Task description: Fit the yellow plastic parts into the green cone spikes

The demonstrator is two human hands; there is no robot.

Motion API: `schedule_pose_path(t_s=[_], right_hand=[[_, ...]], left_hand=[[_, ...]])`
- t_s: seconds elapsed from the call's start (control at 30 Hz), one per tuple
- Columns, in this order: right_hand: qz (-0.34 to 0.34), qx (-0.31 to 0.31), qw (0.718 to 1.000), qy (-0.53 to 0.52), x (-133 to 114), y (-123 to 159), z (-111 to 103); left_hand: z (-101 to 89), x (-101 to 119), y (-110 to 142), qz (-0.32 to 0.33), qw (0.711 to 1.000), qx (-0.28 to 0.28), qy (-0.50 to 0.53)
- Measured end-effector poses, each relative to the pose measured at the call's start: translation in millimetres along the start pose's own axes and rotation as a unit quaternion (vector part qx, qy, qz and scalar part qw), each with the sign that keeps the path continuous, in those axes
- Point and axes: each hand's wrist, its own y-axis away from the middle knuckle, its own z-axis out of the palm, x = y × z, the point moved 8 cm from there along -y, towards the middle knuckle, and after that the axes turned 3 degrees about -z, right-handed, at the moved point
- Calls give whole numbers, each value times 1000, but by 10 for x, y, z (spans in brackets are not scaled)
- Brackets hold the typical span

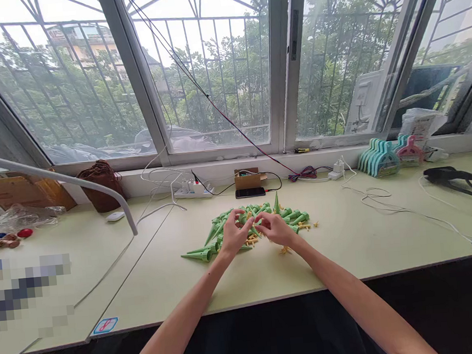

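My left hand (236, 234) is closed over the pile, its fingers curled around a green plastic spike (256, 231) that shows only in part between the hands. Close beside it, my right hand (276, 228) has thumb and fingers pinched together at the same spot. Whatever small piece they grip is hidden. Around both hands lie many hollow green cone-shaped spikes (203, 255), several overlapping. One green spike (277, 203) points upward behind my right hand. Small yellow plastic pieces (284, 250) are scattered among them and below my right wrist.
A black phone (250, 193) leans by a small cardboard box (248, 182) behind the pile. A power strip (194, 189) and cables run along the window sill. Teal hangers (378, 158) stand at right, near a black strap (463, 178). A white curved tube (109, 191) crosses the left.
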Motion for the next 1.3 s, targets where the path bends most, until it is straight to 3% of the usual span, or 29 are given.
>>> schedule_pose_path(t_s=[0.13,0.3,0.6,0.83,1.1,1.3], right_hand=[[-9,-25,999,-41,-63,13,42],[-25,-27,999,-37,-133,15,34],[3,74,996,-44,-46,9,-135],[10,96,993,-69,-50,15,-176],[24,111,990,-85,-7,14,-210],[37,149,983,-101,32,17,-283]], left_hand=[[-10,-67,-4,-48,996,6,76],[6,-62,6,-49,996,2,79],[146,-47,28,-51,991,-74,98],[178,-77,51,-37,994,-101,5],[202,8,70,22,989,-116,-84],[244,114,104,114,976,-104,-156]])
